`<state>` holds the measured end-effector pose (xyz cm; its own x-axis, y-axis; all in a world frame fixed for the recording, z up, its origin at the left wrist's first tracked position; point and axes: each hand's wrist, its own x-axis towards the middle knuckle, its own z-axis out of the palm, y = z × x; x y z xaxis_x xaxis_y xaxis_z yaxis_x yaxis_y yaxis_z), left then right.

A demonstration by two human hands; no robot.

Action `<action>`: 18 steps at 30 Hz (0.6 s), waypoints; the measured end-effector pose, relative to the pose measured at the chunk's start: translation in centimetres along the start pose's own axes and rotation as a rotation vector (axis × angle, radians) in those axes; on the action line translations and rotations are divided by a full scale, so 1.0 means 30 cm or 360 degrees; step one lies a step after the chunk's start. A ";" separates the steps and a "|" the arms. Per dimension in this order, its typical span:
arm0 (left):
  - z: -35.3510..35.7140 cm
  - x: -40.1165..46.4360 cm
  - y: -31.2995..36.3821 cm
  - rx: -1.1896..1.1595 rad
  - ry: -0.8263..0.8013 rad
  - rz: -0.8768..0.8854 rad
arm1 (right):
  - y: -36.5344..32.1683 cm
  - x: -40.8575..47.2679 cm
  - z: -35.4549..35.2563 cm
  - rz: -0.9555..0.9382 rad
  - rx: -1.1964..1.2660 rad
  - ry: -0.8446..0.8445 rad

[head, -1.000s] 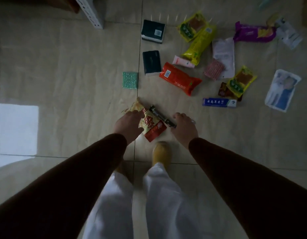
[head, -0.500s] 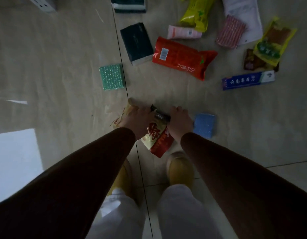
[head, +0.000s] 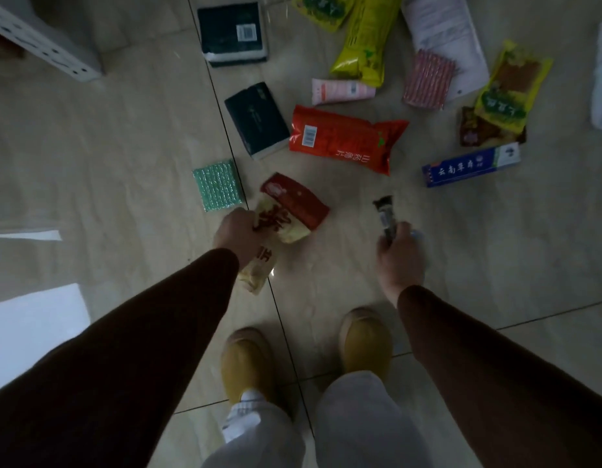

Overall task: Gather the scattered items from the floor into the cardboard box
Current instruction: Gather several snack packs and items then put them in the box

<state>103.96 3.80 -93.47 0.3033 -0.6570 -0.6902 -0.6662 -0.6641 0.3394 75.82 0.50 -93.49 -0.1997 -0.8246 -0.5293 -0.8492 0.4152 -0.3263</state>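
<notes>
My left hand grips a red and cream snack packet, lifted off the tiled floor. My right hand is closed around a slim dark wrapped bar; a bit of something blue shows behind its fingers. Ahead on the floor lie a green sponge, a red bag, a dark tissue pack, a second dark pack, a pink tube, a blue toothpaste box and yellow snack bags. No cardboard box is in view.
A white perforated shelf leg stands at the upper left. A red striped cloth, a white pouch, a small brown packet and a yellow-green packet lie at the right. My yellow shoes stand below the hands.
Both hands have lifted from the floor and moved apart, the left carrying the snack packet, the right carrying the dark bar. The blue sponge beside the right hand is mostly out of sight.
</notes>
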 end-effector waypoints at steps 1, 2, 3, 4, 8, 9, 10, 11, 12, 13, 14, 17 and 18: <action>-0.030 0.022 -0.003 -0.0114 0.0062 -0.0054 | 0.028 0.013 0.000 0.0098 -0.0013 0.0043; -0.056 0.048 -0.005 -0.0175 0.0133 -0.0098 | 0.052 0.026 0.007 0.0213 -0.0034 0.0047; -0.076 0.076 -0.007 -0.0171 0.0197 -0.0128 | 0.073 0.037 0.019 0.0330 -0.0047 0.0029; -0.091 0.100 -0.008 -0.0105 0.0239 -0.0167 | 0.089 0.046 0.037 0.0427 -0.0038 0.0013; -0.107 0.183 -0.039 -0.0227 0.0344 -0.0350 | 0.121 0.067 0.130 0.0595 -0.0025 0.0019; -0.099 0.197 -0.052 -0.0243 0.0352 -0.0358 | 0.129 0.072 0.149 0.0594 -0.0031 0.0038; -0.090 0.207 -0.061 -0.0240 0.0349 -0.0362 | 0.132 0.076 0.158 0.0613 -0.0010 0.0048; -0.080 0.216 -0.071 -0.0264 0.0355 -0.0368 | 0.130 0.081 0.162 0.0623 0.0032 0.0046; -0.074 0.218 -0.074 -0.0312 0.0363 -0.0378 | 0.119 0.082 0.156 0.0605 0.0012 0.0015; -0.066 0.219 -0.076 -0.0362 0.0367 -0.0386 | 0.102 0.081 0.142 0.0521 -0.0113 -0.0048; -0.065 0.217 -0.071 -0.0391 0.0366 -0.0391 | 0.074 0.081 0.120 0.0359 -0.0303 -0.0102; -0.081 0.202 -0.056 -0.0353 0.0396 -0.0445 | -0.048 0.092 0.045 -0.0260 -0.0525 -0.0087; -0.092 0.196 -0.050 -0.0270 0.0411 -0.0443 | -0.096 0.102 0.018 -0.0422 -0.0423 -0.0103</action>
<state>108.61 -0.06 -96.29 0.6314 -0.4978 -0.5945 -0.4195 -0.8641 0.2780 77.91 -3.00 -94.60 0.0677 -0.8606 -0.5048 -0.9662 0.0695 -0.2482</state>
